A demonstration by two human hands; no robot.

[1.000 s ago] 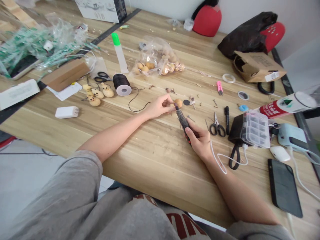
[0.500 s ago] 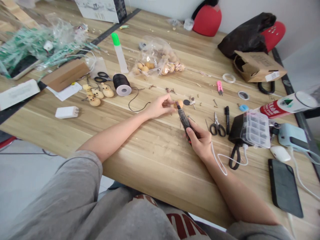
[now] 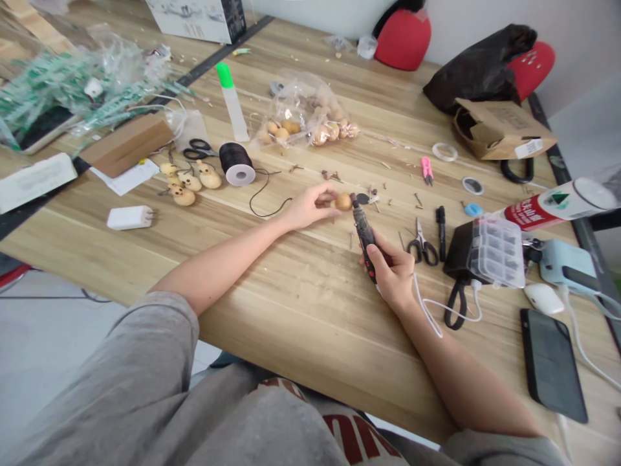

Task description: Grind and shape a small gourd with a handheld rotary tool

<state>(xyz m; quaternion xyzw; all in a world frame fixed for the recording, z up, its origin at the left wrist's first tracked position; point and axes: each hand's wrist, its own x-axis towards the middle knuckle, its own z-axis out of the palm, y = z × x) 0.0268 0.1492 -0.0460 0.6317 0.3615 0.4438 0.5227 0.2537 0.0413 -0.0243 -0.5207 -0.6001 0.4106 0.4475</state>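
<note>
My left hand (image 3: pixel 314 206) pinches a small round tan gourd (image 3: pixel 343 202) between thumb and fingers, just above the table. Wrapped around a dark rotary tool (image 3: pixel 365 238) is my right hand (image 3: pixel 392 272); a white cable runs from the tool's rear. The tool's dark tip sits at the gourd's right side, and whether it touches cannot be made out. Behind the tip lie a black disc (image 3: pixel 360 199) and several small grinding bits (image 3: pixel 374 199).
Scissors (image 3: pixel 422 244), a black marker (image 3: pixel 440 233) and a clear compartment box (image 3: pixel 499 249) stand to the right, near a phone (image 3: pixel 554 364). Leftward are a spool of black cord (image 3: pixel 236 164) and several small gourds with drawn faces (image 3: pixel 182 194). A plastic bag of gourds (image 3: pixel 310 110) lies farther back.
My right hand has shifted slightly right with the rotary tool, whose tip has moved from in front of the gourd to its right side. My left hand stays nearly in place.
</note>
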